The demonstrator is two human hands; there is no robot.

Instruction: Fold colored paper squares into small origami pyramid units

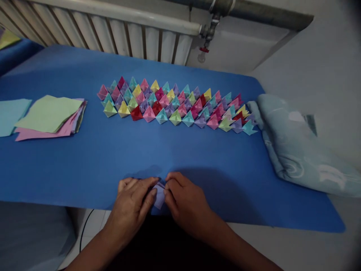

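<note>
A small folded piece of purple paper (pixel 159 197) lies between my hands near the front edge of the blue table (pixel 126 150). My left hand (pixel 132 199) pinches its left side with thumb and forefinger. On the other side, my right hand (pixel 184 199) has its fingers closed on the paper's right edge. Parts of the paper are hidden under the fingertips. Beyond the hands stand several rows of folded paper boats (pixel 175 117) in pink, yellow, green, purple, red and turquoise.
A stack of coloured paper sheets (pixel 50 114) lies at left, beside light blue sheets (pixel 12 114). At right rests a folded pale blue-green blanket (pixel 299 150). A white radiator (pixel 135 37) and a pipe valve (pixel 207 35) are behind the table.
</note>
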